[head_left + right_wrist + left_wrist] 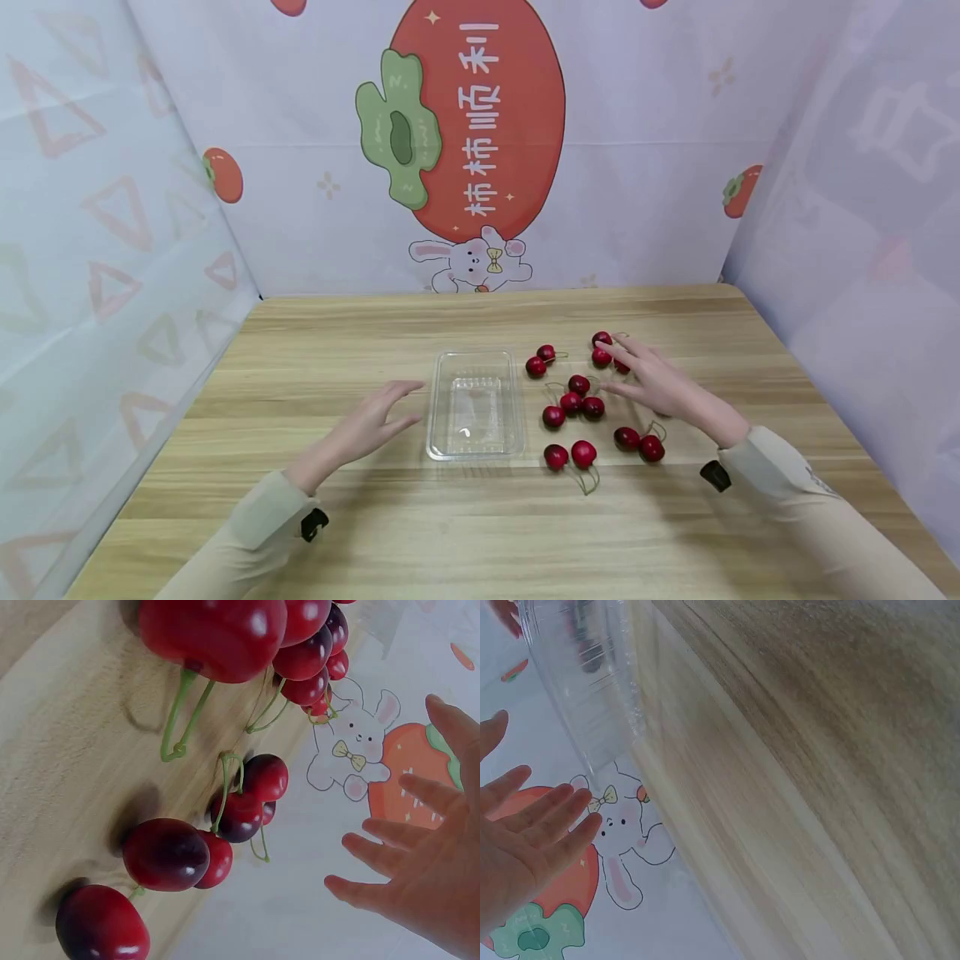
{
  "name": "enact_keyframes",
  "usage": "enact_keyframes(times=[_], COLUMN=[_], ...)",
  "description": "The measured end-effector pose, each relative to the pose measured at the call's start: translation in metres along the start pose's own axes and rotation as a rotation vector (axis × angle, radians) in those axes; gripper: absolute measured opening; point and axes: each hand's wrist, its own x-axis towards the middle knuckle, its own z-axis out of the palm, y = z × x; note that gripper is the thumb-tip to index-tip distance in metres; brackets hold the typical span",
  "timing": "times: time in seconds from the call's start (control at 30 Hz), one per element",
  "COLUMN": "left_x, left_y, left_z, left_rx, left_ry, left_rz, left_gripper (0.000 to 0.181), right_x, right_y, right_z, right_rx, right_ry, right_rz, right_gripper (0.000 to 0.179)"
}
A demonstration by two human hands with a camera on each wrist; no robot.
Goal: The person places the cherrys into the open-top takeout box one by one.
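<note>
A clear plastic tray sits on the wooden table, with nothing in it. My left hand hovers just left of it, fingers apart and relaxed; in the left wrist view that hand holds nothing. Right of the tray lie several dark red cherries with green stems, many joined in pairs. My right hand hangs over the far right ones, fingers spread, partly hiding some of them. In the right wrist view the hand is apart from the cherries and grips nothing.
The pale wooden table runs back to a white printed cloth with a large persimmon and a rabbit. Similar cloths stand along the left and right sides. A front pair of cherries lies close to the tray's right side.
</note>
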Motion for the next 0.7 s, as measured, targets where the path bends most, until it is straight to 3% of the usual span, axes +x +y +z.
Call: enact_keyframes(times=[0.23,0.7], left_x=[0.007,0.011], left_y=[0.002,0.0], left_z=[0.008,0.017], left_rx=[-0.121,-0.362], left_ry=[-0.008,0.012], left_rz=[-0.048,-0.211], left_gripper=[0.044,0.039], right_x=[0.012,0.037], right_y=[0.002,0.001], right_z=[0.001,0.006], right_rx=[0.081,0.207], right_ry=[0.019,-0.017], right_rz=[-0.06,-0.01], right_gripper=[0.06,0.048])
